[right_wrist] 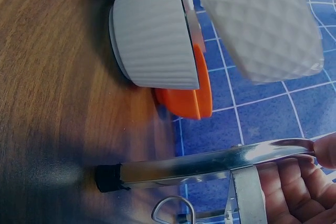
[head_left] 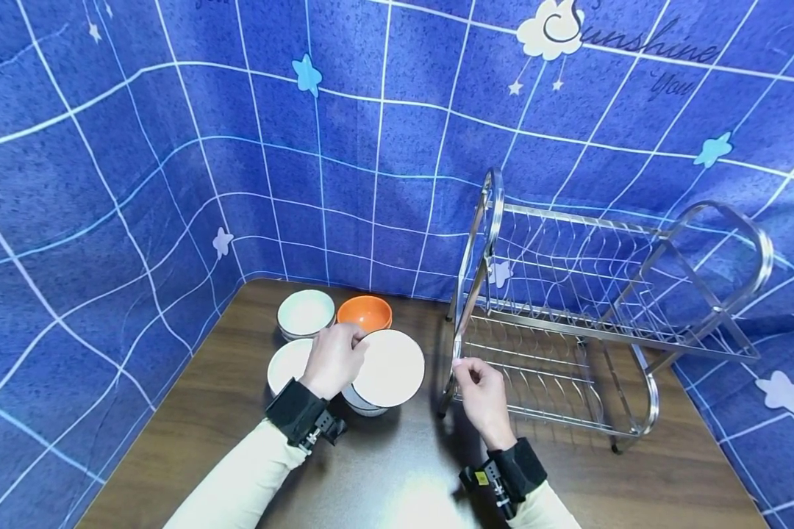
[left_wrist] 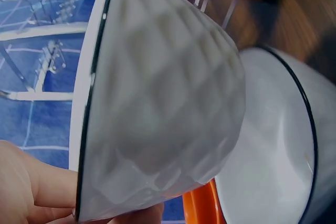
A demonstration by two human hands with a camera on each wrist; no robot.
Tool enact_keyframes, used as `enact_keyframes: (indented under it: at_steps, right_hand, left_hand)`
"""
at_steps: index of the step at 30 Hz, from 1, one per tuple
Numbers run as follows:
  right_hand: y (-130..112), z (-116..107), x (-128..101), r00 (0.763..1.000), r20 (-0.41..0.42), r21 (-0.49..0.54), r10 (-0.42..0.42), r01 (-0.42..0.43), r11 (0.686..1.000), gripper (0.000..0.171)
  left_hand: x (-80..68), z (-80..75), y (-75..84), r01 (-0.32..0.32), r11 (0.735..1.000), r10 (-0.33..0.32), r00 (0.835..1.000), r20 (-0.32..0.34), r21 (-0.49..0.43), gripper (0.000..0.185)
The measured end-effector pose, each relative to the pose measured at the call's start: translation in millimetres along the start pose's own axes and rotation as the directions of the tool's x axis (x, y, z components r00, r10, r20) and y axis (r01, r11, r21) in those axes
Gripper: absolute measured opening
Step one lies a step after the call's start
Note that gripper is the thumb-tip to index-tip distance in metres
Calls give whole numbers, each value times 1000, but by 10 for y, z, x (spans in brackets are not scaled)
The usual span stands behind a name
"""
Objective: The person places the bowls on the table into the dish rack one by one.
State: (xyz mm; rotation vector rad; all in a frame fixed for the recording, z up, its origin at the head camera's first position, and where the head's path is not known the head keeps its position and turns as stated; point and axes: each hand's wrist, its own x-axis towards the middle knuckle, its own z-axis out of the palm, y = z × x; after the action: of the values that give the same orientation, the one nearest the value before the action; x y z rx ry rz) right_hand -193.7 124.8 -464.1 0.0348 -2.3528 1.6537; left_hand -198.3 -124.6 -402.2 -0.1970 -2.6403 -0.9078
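My left hand (head_left: 334, 360) pinches the rim of a white bowl (head_left: 389, 367) between thumb and fingers. Diamond-shaped relief covers its outside and a dark line edges its rim, seen close up in the left wrist view. This bowl is raised and tilted above a ribbed white bowl (right_wrist: 157, 35) that stands on the table. To the right, my right hand (head_left: 486, 400) grips the front left upright of a metal dish rack (right_wrist: 210, 161), thumb on the tube and fingers curled beside it.
Orange bowls (head_left: 365, 312) stand behind the held bowl. Pale bowls (head_left: 306, 312) sit at the back left, with another white bowl (head_left: 287, 365) in front of them. The two-tier rack covers the right of the wooden table (head_left: 192, 441). A blue patterned cloth (head_left: 344, 220) hangs behind.
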Motion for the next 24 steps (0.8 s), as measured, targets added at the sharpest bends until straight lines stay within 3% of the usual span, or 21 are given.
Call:
enact_keyframes:
  at_steps: [6, 13, 19, 24]
  right_hand:
    - [-12, -11, -1, 1000, -2, 22, 27, -27, 999, 16]
    - [-81, -93, -27, 999, -17, 71, 31, -30, 997, 14]
    - [-213, -205, -85, 982, 188, 239, 10, -56, 969, 26]
    - [-234, -264, -106, 951, 308, 284, 0, -92, 954, 35]
  left_hand:
    - [-45, 11, 114, -32, 998, 32, 999, -16, -55, 9]
    - [-79, 47, 203, -12, 997, 12, 1000, -4, -75, 9]
    - [-100, 70, 258, -21, 991, 18, 1000, -18, -131, 7]
    - [-121, 72, 319, -25, 983, 24, 1000, -12, -180, 7]
